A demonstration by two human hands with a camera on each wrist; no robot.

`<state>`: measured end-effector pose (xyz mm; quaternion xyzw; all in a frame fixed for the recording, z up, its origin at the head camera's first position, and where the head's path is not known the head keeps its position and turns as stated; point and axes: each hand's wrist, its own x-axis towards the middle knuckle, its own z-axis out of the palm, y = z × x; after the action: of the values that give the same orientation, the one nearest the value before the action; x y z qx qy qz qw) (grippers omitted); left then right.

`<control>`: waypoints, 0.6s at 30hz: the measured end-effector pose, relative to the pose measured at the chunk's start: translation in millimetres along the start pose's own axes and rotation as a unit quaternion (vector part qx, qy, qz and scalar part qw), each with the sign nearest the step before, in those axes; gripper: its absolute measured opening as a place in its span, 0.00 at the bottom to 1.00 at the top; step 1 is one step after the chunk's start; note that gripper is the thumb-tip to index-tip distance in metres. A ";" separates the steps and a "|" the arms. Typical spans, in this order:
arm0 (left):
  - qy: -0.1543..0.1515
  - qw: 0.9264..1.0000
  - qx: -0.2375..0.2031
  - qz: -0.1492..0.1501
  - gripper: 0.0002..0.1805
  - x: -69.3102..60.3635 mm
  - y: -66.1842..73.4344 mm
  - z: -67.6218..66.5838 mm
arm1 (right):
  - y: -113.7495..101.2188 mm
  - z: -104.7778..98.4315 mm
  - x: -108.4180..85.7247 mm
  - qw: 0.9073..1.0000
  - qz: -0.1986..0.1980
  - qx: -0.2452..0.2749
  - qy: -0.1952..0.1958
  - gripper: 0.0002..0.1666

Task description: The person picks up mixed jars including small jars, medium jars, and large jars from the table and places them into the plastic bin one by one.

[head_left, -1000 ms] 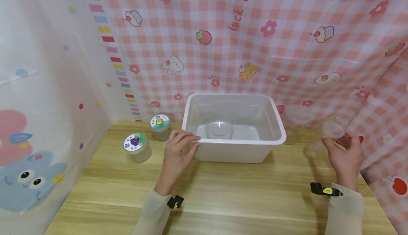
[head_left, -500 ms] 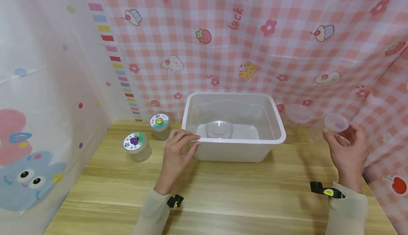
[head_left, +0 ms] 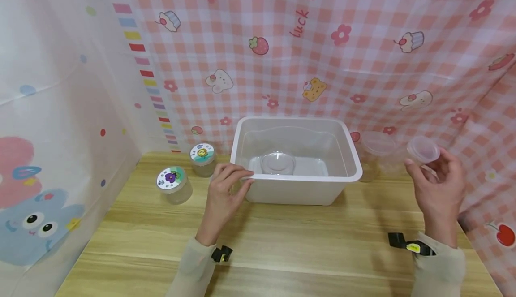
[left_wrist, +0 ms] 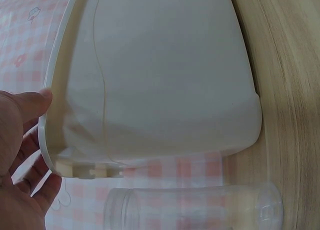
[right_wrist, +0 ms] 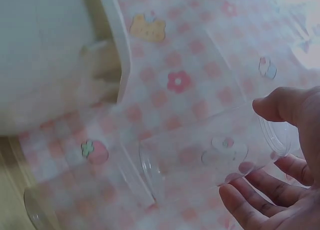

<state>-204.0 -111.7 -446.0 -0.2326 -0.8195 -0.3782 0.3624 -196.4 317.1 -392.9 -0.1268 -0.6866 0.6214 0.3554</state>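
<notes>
Over on the right of the frame, the right hand [head_left: 439, 187] had its thumb and fingers curled round a clear jar [head_left: 422, 150], gripping it near the top; I saw no label on it. Just left of that, a second clear jar [head_left: 378, 144] stood on the surface [head_left: 290, 243]. In the middle, the left hand [head_left: 224, 191] pinched the near-left rim of the white tub [head_left: 296, 191], a clear round thing [head_left: 278, 163] inside it. And the labels, lower left: a purple-flower lid [head_left: 171, 178] and, behind it, a yellow-flower lid [head_left: 202, 153], both on jars, both bearing lettering too small to read. Up top, pink script on the checked cloth [head_left: 262, 77] read "luck lif", cut by the upper edge.
</notes>
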 end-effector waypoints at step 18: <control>-0.005 1.000 -0.004 -0.008 0.08 0.1 -0.2 0.2 | -20.8 19.9 -20.4 0.982 -0.033 0.174 -0.071 0.35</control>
<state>-204.2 -111.7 -446.1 -0.2291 -0.8218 -0.3829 0.3543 -189.1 285.3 -379.5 0.0043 -0.5952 0.7268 0.3427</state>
